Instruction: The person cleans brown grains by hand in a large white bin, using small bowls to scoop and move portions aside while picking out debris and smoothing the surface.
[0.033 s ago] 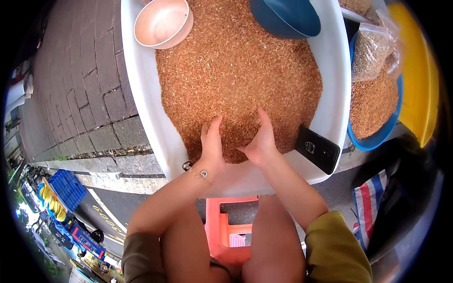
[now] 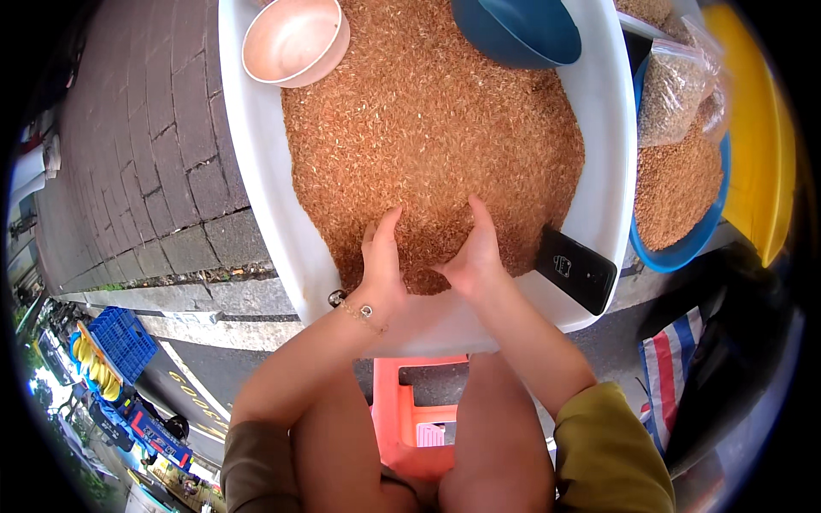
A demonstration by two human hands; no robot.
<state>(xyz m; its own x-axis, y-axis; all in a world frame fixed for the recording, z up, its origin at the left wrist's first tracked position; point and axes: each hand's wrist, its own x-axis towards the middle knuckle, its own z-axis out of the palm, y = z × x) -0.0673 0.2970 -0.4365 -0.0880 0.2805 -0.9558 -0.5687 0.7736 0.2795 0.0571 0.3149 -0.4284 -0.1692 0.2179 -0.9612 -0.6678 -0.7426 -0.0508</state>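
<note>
A big white tub (image 2: 256, 162) holds a heap of small reddish-brown, grain-like flakes (image 2: 436, 128). At the heap's near edge, my left hand (image 2: 383, 261) and my right hand (image 2: 475, 256) face each other with a gap between them. Both have their thumbs raised and apart, and their other fingers partly sunk in the flakes or hidden. Neither hand visibly grips any object. A black phone (image 2: 581, 272) leans on the tub's near right wall, just right of my right hand.
In the tub's far corners sit a pale pink bowl (image 2: 295, 43) and a dark blue bowl (image 2: 522, 38). To the right are a blue basin (image 2: 725, 184) of tan grains, a clear bag (image 2: 671, 98) and a yellow container (image 2: 761, 128). A red stool (image 2: 389, 427) is below me.
</note>
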